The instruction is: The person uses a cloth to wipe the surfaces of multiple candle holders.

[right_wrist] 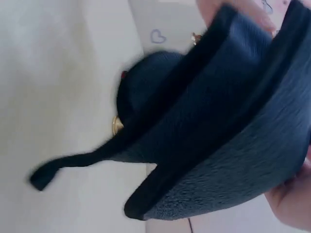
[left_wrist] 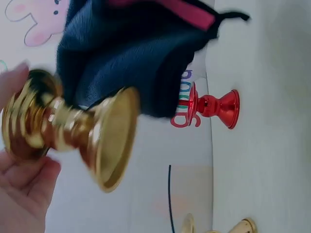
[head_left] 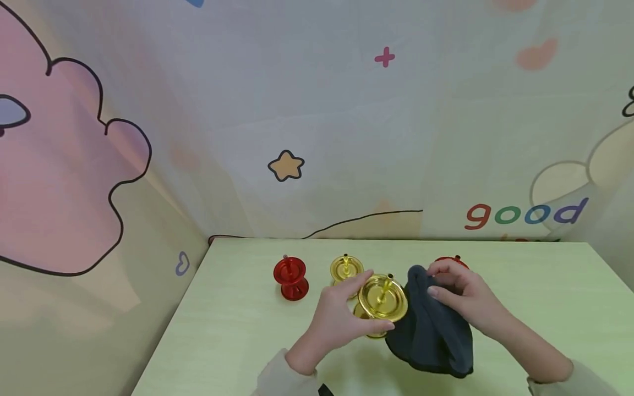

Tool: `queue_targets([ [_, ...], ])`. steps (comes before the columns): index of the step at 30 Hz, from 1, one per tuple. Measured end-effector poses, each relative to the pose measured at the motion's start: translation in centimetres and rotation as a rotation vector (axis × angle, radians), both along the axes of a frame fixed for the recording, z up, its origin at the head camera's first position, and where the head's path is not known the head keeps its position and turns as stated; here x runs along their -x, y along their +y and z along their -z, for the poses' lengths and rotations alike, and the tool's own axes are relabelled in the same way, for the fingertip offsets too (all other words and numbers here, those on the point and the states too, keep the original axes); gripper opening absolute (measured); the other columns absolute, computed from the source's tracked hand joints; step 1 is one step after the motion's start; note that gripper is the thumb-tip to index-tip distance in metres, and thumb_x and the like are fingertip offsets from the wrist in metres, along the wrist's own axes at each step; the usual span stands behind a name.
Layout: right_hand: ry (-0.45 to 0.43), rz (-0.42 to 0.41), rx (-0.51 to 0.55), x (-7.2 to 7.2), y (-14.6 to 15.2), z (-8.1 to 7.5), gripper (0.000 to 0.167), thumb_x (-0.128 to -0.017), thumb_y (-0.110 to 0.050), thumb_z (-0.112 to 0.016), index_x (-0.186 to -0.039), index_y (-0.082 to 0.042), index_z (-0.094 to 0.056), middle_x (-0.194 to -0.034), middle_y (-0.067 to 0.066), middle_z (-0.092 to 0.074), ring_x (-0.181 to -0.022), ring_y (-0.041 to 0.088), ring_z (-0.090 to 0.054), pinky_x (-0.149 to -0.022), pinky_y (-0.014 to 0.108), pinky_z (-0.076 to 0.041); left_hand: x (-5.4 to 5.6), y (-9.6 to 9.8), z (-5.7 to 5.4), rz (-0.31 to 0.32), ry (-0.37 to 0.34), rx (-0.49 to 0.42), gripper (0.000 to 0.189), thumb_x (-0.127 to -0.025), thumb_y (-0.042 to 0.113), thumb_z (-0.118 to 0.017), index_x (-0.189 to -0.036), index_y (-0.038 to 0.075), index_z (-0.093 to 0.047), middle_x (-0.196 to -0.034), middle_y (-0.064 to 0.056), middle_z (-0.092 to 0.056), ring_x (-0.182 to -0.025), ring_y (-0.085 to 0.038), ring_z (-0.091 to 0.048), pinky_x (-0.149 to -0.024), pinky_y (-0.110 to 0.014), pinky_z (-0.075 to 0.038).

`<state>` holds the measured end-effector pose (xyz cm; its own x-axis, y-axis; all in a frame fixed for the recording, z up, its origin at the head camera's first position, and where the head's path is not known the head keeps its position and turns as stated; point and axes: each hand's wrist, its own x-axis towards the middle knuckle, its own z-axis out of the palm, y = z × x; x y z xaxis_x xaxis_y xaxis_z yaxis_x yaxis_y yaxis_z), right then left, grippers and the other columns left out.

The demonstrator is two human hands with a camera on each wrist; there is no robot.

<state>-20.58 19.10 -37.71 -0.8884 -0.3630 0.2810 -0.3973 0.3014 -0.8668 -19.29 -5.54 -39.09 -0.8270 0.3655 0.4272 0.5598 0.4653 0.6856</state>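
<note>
My left hand grips a gold candle holder round its upper dish, thumb on the near side and fingers on the far side. In the left wrist view the gold candle holder is held above the table, its flared base away from the palm. My right hand pinches a dark blue cloth, which hangs in folds right beside the gold holder. The cloth fills much of the right wrist view, with a dark edging and a loop trailing from it.
A red candle holder stands on the table at the left, and a second gold one behind my left hand. Another red candle holder stands behind the cloth. A printed fabric backdrop rises behind the table.
</note>
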Motion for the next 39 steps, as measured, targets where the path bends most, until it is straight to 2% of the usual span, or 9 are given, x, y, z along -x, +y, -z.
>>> queue_targets([
  [3,-0.067,0.092,0.225,-0.3,0.6,0.6,0.027,-0.085,0.001,-0.053,-0.105,-0.017,-0.049,-0.086,-0.017,-0.063,-0.075,0.001,-0.059,-0.063,0.016,-0.049,0.2,0.2,0.4,-0.119,0.002,-0.106,0.076,-0.061,0.038,-0.078,-0.125,0.010,-0.050,-0.122,-0.004,-0.056,-0.110,-0.015,-0.054,-0.087,-0.028,-0.047],
  [7,-0.077,0.138,0.468,-0.7,0.2,1.1,0.036,-0.084,0.007,-0.051,-0.109,-0.019,-0.050,-0.084,-0.012,-0.066,-0.072,0.003,-0.058,-0.061,0.014,-0.049,0.3,1.0,0.7,-0.195,0.015,-0.207,0.076,-0.061,0.039,-0.078,-0.125,0.009,-0.051,-0.123,-0.005,-0.055,-0.111,-0.016,-0.054,-0.087,-0.030,-0.047],
  [12,-0.021,0.222,0.503,-1.6,-1.8,1.5,0.035,-0.081,0.009,-0.055,-0.105,-0.017,-0.055,-0.085,-0.012,-0.067,-0.074,0.002,-0.059,-0.063,0.013,-0.049,0.3,2.4,0.9,-0.203,0.030,-0.283,0.075,-0.061,0.037,-0.079,-0.124,0.008,-0.051,-0.123,-0.006,-0.055,-0.112,-0.016,-0.052,-0.089,-0.032,-0.046],
  [16,-0.037,0.229,0.521,-2.3,-3.2,2.1,0.033,-0.080,0.008,-0.057,-0.102,-0.016,-0.060,-0.089,-0.012,-0.067,-0.079,0.003,-0.061,-0.067,0.014,-0.050,0.3,3.2,0.9,-0.205,0.041,-0.313,0.073,-0.061,0.035,-0.079,-0.123,0.007,-0.052,-0.120,-0.007,-0.057,-0.110,-0.016,-0.054,-0.088,-0.030,-0.047],
  [24,-0.087,0.183,0.517,-3.2,-4.0,3.3,0.036,-0.087,0.003,-0.048,-0.114,-0.019,-0.057,-0.103,-0.013,-0.060,-0.089,0.002,-0.057,-0.074,0.015,-0.049,0.2,3.6,0.8,-0.251,0.082,-0.355,0.070,-0.060,0.035,-0.079,-0.119,0.006,-0.055,-0.116,-0.007,-0.060,-0.105,-0.017,-0.057,-0.084,-0.029,-0.049],
  [27,-0.076,0.152,0.513,-3.5,-4.2,4.0,0.038,-0.091,0.001,-0.042,-0.119,-0.022,-0.052,-0.109,-0.016,-0.058,-0.096,-0.001,-0.055,-0.078,0.013,-0.047,0.3,3.7,0.9,-0.256,0.090,-0.370,0.070,-0.061,0.035,-0.079,-0.119,0.006,-0.055,-0.116,-0.007,-0.060,-0.106,-0.017,-0.057,-0.085,-0.030,-0.048],
  [29,-0.052,0.165,0.469,-3.7,-4.5,4.4,0.037,-0.092,0.000,-0.040,-0.124,-0.017,-0.048,-0.110,-0.018,-0.057,-0.097,-0.003,-0.054,-0.078,0.012,-0.046,0.4,3.8,0.9,-0.261,0.102,-0.381,0.070,-0.060,0.034,-0.080,-0.119,0.005,-0.055,-0.115,-0.008,-0.060,-0.107,-0.018,-0.056,-0.085,-0.030,-0.048],
  [34,0.155,0.222,0.257,-4.2,-5.4,5.4,0.050,-0.083,0.007,-0.052,-0.130,0.000,-0.040,-0.123,-0.017,-0.049,-0.109,-0.004,-0.048,-0.084,0.008,-0.041,0.3,4.1,0.9,-0.275,0.100,-0.408,0.069,-0.059,0.032,-0.081,-0.117,0.004,-0.056,-0.115,-0.010,-0.060,-0.107,-0.019,-0.056,-0.083,-0.030,-0.049],
  [39,0.403,0.213,0.132,-4.2,-5.6,6.0,0.058,-0.069,0.014,-0.063,-0.124,0.002,-0.047,-0.134,-0.009,-0.043,-0.125,0.001,-0.036,-0.096,0.007,-0.030,0.1,4.1,0.8,-0.273,0.036,-0.436,0.066,-0.059,0.031,-0.081,-0.115,0.005,-0.058,-0.113,-0.010,-0.061,-0.101,-0.017,-0.059,-0.079,-0.027,-0.051],
])
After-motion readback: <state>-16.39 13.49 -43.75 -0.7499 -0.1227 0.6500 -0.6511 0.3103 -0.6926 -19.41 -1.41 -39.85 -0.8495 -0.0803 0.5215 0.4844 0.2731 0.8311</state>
